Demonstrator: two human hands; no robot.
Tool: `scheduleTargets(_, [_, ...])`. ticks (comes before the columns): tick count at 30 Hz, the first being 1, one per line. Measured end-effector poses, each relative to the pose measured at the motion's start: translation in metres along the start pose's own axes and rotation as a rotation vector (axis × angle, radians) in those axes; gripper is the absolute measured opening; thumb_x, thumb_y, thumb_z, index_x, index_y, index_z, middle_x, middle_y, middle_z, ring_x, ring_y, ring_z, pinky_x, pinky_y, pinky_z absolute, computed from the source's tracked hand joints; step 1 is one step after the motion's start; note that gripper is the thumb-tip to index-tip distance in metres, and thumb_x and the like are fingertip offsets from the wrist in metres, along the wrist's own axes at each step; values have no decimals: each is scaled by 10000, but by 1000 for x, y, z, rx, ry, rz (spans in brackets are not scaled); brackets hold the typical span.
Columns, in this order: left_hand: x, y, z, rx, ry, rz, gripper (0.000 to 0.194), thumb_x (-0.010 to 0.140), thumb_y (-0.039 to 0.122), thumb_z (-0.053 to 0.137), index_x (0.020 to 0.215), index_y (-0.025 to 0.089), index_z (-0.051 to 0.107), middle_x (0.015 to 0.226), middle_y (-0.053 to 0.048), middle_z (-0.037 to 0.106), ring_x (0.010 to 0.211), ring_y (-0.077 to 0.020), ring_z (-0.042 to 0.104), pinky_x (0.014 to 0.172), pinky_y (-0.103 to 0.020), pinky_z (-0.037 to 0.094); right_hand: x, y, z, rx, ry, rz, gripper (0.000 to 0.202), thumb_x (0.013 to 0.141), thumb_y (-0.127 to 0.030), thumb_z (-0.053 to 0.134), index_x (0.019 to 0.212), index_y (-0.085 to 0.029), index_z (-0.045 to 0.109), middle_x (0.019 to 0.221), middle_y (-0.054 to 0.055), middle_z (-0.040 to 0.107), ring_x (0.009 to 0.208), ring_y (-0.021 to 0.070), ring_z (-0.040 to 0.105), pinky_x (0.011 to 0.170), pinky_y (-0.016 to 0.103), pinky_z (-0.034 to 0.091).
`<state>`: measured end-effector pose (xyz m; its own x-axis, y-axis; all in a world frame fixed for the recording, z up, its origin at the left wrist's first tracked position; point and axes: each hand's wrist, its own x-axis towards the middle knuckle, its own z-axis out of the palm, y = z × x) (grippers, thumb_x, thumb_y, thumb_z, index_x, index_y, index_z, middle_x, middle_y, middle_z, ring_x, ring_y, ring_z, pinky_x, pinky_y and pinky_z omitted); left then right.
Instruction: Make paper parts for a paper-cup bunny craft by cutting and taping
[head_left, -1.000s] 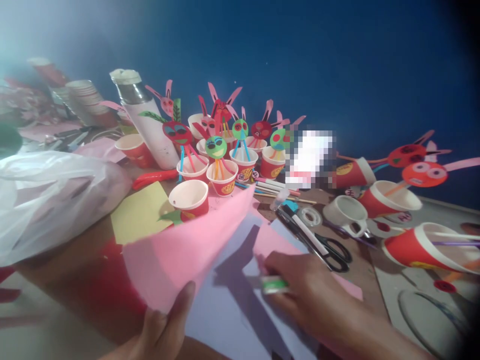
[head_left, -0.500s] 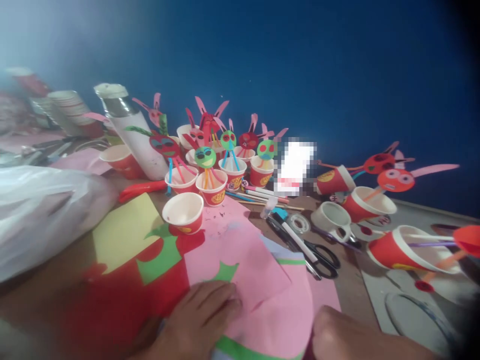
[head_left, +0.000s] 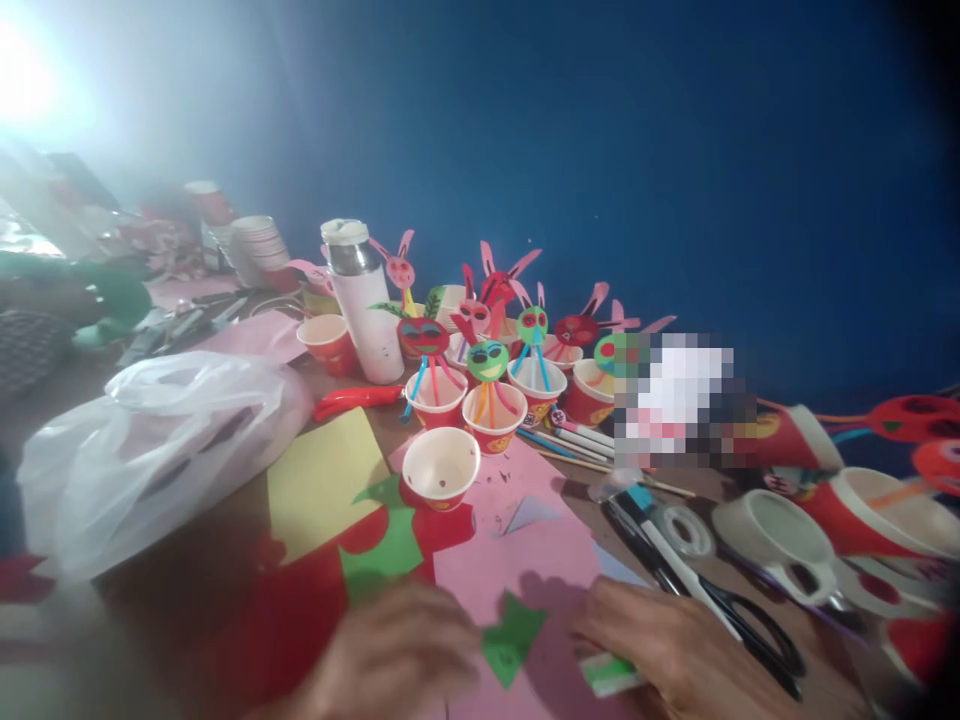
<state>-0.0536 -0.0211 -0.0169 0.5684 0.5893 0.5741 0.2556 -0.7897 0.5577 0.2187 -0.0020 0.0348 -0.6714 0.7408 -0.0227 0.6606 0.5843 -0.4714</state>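
Now that left hand (head_left: 405, 650) clears to pink paper's (head_left: 469, 580) left edge, grip too blurred to tell, green scrap (head_left: 514, 638) lies uncovered, within reach; right hand (head_left: 652, 640) pinches green-and-white object (head_left: 609, 675).

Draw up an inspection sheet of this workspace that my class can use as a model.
Surface: brown tabletop, partly covered by coloured papers.
Work items: green paper piece on pink paper.
Clutter: plastic bag at picture left; cups with paper-face figures behind; tape roll, mug and scissors at right.
Left hand: blurred, beside the green paper piece; contact unclear.
Right hand: fingers around a green-and-white object.
Cables: nothing seen clearly; back left is hazy.
Surroundings: blue wall; glare at upper left.
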Motion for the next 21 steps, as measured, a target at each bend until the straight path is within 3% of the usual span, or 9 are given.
scheduleTargets(2, [5,-7,-22,134,214,-384,445,801,199,586,1222,274,462,1156,-72,614,1093,-245,556,889,-373,479,14,6,10,-86,57,38,351,729,-11,430,852,-265,639,791,15,670,697,183,638,574,244,495])
scheduleTargets(4, [13,-16,-35,159,340,-613,626,748,225,639,1310,276,367,1283,-102,515,1126,-283,526,887,-424,480,25,13,16,-167,129,61,382,682,23,407,828,-240,643,818,41,665,749,211,631,579,281,501])
scheduleTargets(5, [18,-21,-38,132,332,-663,751,717,241,671,1358,275,281,1326,-114,470,1163,-296,494,900,-439,474,31,17,18,-205,159,69,384,661,26,413,829,-227,647,850,56,666,791,233,627,585,302,507])
scheduleTargets(8, [31,-34,-32,99,281,-713,940,657,295,723,1403,259,153,1372,-132,414,1190,-307,459,931,-471,446,50,24,24,-271,155,109,385,643,2,472,915,-200,654,980,89,666,939,289,594,635,352,532])
scheduleTargets(11, [41,-42,-21,132,239,-732,967,630,332,738,1402,247,163,1378,-129,409,1216,-311,438,974,-491,407,62,27,32,-236,93,159,369,720,-102,546,1049,-253,618,1086,59,638,1023,283,550,665,349,536])
scheduleTargets(14, [48,-46,-15,190,250,-705,872,641,329,723,1368,211,255,1365,-131,424,1247,-306,415,981,-442,417,62,26,39,-218,69,161,423,729,-163,604,1138,-267,581,1161,52,603,1045,278,532,779,399,509])
scheduleTargets(17, [48,-49,-14,168,286,-675,698,695,308,676,1306,194,357,1348,-125,443,1218,-287,457,956,-384,449,55,25,40,-183,46,138,430,713,-128,617,1122,-259,600,1185,51,595,1051,262,537,871,416,464])
scheduleTargets(21, [38,-48,-18,82,353,-740,699,703,314,673,1316,206,355,1350,-126,437,1160,-285,511,931,-390,468,45,22,34,-119,4,135,397,692,-44,547,1032,-226,642,1149,59,610,1042,253,547,831,376,478])
